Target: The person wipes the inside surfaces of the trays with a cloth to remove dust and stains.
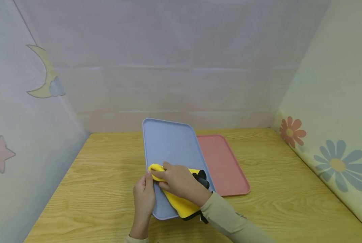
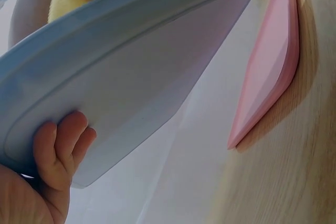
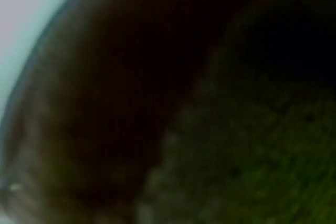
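Observation:
My left hand [image 1: 144,195] grips a light blue tray [image 1: 172,143] by its left rim, thumb at the edge. In the left wrist view, its curled fingers [image 2: 72,132] lie against the tray's underside. The tray is raised off the table and tilted, far end up. A yellow cloth [image 1: 181,206] with black trim lies over the near part of the tray. My right hand [image 1: 181,182] pinches a folded piece of this cloth at the left rim, close beside the left thumb. The right wrist view is too dark and blurred to read.
A pink tray [image 1: 224,165] lies flat on the wooden table [image 1: 102,175], partly behind the blue one. Pale fabric walls surround the table at the back and both sides, with a moon, a star and flowers printed on them.

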### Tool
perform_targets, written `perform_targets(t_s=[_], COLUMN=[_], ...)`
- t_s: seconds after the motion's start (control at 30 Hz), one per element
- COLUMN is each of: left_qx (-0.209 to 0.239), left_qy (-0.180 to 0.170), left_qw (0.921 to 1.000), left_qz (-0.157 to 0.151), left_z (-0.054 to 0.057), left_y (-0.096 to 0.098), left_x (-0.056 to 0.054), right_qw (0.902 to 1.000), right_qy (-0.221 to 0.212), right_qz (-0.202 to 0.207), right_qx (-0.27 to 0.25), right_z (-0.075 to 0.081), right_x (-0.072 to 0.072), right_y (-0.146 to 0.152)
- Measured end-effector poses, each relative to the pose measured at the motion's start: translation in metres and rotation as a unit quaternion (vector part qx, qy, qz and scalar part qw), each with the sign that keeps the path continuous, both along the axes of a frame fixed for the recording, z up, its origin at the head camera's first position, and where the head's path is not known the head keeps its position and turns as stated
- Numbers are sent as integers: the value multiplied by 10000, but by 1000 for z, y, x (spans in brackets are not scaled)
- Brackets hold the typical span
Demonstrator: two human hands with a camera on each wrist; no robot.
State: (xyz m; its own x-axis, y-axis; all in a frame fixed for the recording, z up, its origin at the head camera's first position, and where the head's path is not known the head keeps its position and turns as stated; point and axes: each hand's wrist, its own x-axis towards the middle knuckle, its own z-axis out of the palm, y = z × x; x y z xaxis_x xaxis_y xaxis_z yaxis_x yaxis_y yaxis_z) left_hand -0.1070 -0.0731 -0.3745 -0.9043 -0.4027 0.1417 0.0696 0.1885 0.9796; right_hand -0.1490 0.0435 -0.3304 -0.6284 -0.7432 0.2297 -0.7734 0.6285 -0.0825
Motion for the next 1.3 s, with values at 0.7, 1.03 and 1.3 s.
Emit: perform_targets(t_s=[0.7, 1.03, 1.3], left_qx=[174, -110, -267], left_qy=[-29, 38, 280], left_qw=[9998, 9998, 9990], left_qz=[-13, 174, 207], left_z=[2, 2, 6], left_y=[-2, -4, -6], left_x=[2, 1, 4], right_qw=[9993, 9961, 9889], right_qy=[-118, -276, -378], right_qz=[-281, -837, -1439], right_qx=[-225, -91, -34], right_z=[-14, -25, -31], right_x=[-11, -21, -31], right_y=[28, 47, 64])
